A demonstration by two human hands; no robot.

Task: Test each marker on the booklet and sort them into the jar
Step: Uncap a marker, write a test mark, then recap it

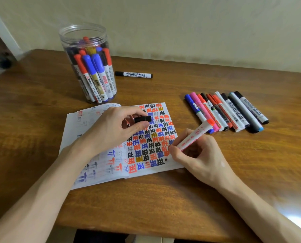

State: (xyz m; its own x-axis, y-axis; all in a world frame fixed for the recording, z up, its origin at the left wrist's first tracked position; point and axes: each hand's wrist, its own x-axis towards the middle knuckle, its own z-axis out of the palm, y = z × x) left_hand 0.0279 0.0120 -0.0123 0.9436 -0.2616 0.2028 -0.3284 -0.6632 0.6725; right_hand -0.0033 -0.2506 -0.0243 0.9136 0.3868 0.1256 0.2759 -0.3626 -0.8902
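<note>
**Clearances on the table [163, 88].** Far left: the open-mouthed jar [87, 67], packed with upright markers (their caps stop short of the rim), stands just behind the booklet [100, 174]. Just right of the jar lies a lone marker [133, 74]; past it, bare wood runs to the row of markers [234, 111] at right. Centre: the left hand [111, 130], pinching a black cap [142, 118], and the right hand [200, 155], gripping a white marker [193, 137], cover much of the booklet's right page. That marker's rear end comes close to the row's near ends. Bare wood flanks the booklet at left and along the near edge, crossed by both forearms.
</note>
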